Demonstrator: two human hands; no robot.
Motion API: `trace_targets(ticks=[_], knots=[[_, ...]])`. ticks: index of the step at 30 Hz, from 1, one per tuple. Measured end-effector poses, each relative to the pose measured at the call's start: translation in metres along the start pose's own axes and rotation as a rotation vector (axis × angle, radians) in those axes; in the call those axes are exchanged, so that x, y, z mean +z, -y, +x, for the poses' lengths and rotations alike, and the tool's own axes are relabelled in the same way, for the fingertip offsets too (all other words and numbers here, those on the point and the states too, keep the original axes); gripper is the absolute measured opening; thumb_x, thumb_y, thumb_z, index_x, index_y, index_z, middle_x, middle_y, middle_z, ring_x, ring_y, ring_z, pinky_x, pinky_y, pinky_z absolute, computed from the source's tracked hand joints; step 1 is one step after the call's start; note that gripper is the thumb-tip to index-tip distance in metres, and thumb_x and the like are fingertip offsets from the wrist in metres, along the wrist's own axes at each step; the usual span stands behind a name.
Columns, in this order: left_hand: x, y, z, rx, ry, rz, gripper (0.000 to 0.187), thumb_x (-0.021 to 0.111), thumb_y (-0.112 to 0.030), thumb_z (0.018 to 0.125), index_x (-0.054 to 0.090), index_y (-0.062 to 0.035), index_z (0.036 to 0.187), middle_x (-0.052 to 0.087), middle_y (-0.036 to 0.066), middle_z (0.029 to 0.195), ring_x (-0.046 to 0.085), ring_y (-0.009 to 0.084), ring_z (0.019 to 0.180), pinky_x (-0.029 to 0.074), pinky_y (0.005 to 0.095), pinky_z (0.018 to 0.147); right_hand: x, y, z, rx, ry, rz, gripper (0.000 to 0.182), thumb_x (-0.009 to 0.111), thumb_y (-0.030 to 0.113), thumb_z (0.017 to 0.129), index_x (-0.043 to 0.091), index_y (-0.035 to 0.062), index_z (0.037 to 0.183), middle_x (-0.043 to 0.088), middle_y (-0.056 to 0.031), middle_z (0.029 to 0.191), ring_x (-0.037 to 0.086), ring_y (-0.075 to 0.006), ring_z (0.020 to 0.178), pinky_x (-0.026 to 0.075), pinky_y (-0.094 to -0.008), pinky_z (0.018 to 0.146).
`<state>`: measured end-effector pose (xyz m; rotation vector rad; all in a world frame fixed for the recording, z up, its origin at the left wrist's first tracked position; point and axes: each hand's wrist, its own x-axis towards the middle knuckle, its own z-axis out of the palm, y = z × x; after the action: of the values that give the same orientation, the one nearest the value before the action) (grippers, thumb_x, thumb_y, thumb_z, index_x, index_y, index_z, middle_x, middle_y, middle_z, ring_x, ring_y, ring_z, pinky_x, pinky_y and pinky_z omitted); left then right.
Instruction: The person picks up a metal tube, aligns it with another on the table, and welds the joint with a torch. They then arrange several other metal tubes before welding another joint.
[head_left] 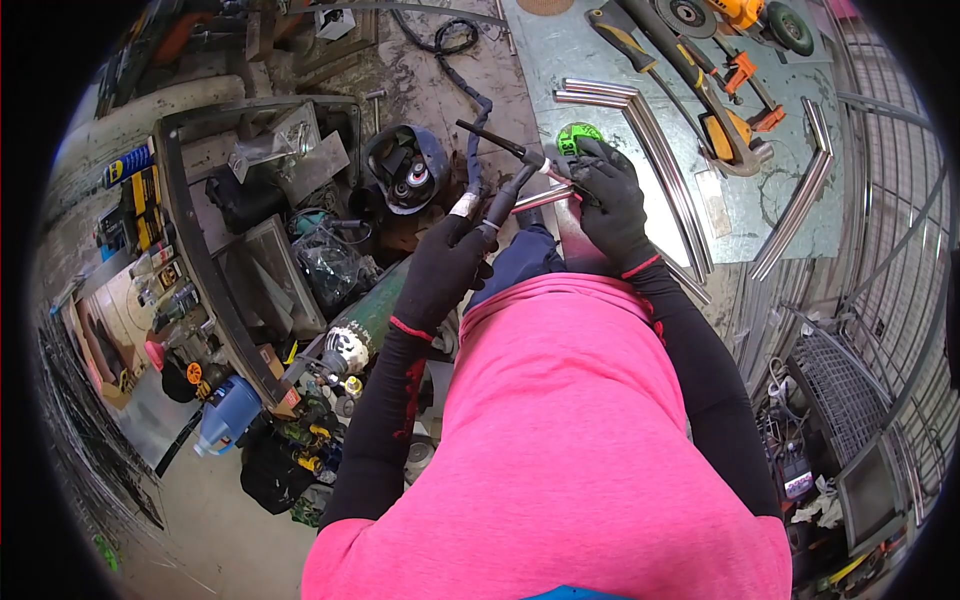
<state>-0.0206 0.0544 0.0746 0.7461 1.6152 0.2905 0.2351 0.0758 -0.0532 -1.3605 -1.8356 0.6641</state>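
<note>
torch at the joint, no arc showing

left hand (440, 272) has its fingers wrapped round the welding torch (505, 190), tip at the short steel tube (541, 197) on the table (740, 215). right hand (610, 200) presses the tube down. curved tubes (660, 150) lie loose, apparently unjoined.

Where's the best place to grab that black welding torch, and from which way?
Probably around the straight black handle of the welding torch, coming from the hose end, as the left hand does. The handle is long and round, so fingers wrap it, and the angled tip points away toward the metal strip near the right hand.
</note>
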Motion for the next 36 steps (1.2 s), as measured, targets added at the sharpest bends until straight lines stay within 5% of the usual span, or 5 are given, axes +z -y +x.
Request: trace_targets(ticks=[5, 15, 17, 36], knots=[[-0.001, 0.004, 0.003, -0.001, 0.022, 0.009, 0.037, 0.069, -0.030, 0.104, 0.070, 0.0050, 0.117, 0.071, 0.008, 0.092, 0.069, 0.0140, 0.068, 0.055, 0.0302, 0.059, 0.006, -0.013, -0.007, -0.023, 0.019, -0.013, 0.031, 0.068, 0.002, 0.078, 0.079, 0.0104, 0.106, 0.077, -0.0135, 0.122, 0.066, -0.0344, 0.133, 0.045, -0.0507, 0.118], [0.001, 0.000, 0.000, -0.017, -0.006, -0.004, 0.038, 0.070, -0.028, 0.102, 0.071, 0.0038, 0.123, 0.072, 0.007, 0.094, 0.068, 0.0132, 0.069, 0.054, 0.0285, 0.061, 0.004, -0.007, -0.004, 0.002, 0.013, 0.009, 0.033, 0.067, 0.002, 0.081, 0.080, 0.0110, 0.110, 0.077, -0.0128, 0.119, 0.066, -0.0337, 0.133, 0.045, -0.0505, 0.117], [0.000, 0.001, 0.000, 0.000, -0.005, 0.020, 0.040, 0.071, -0.029, 0.102, 0.071, 0.0041, 0.125, 0.072, 0.007, 0.094, 0.068, 0.0135, 0.069, 0.055, 0.0286, 0.061, 0.002, -0.006, -0.002, -0.035, 0.013, 0.001, 0.038, 0.070, -0.001, 0.080, 0.080, 0.0090, 0.116, 0.078, -0.0152, 0.114, 0.067, -0.0385, 0.129, 0.048, -0.0519, 0.113], [-0.002, 0.004, 0.000, 0.001, 0.002, 0.029, 0.039, 0.069, -0.029, 0.104, 0.068, 0.0053, 0.123, 0.073, 0.009, 0.097, 0.070, 0.0150, 0.071, 0.056, 0.0311, 0.061, 0.001, -0.004, -0.002, -0.024, -0.005, 0.017, 0.039, 0.068, 0.003, 0.081, 0.081, 0.0139, 0.116, 0.077, -0.0139, 0.120, 0.066, -0.0337, 0.132, 0.047, -0.0489, 0.115]])
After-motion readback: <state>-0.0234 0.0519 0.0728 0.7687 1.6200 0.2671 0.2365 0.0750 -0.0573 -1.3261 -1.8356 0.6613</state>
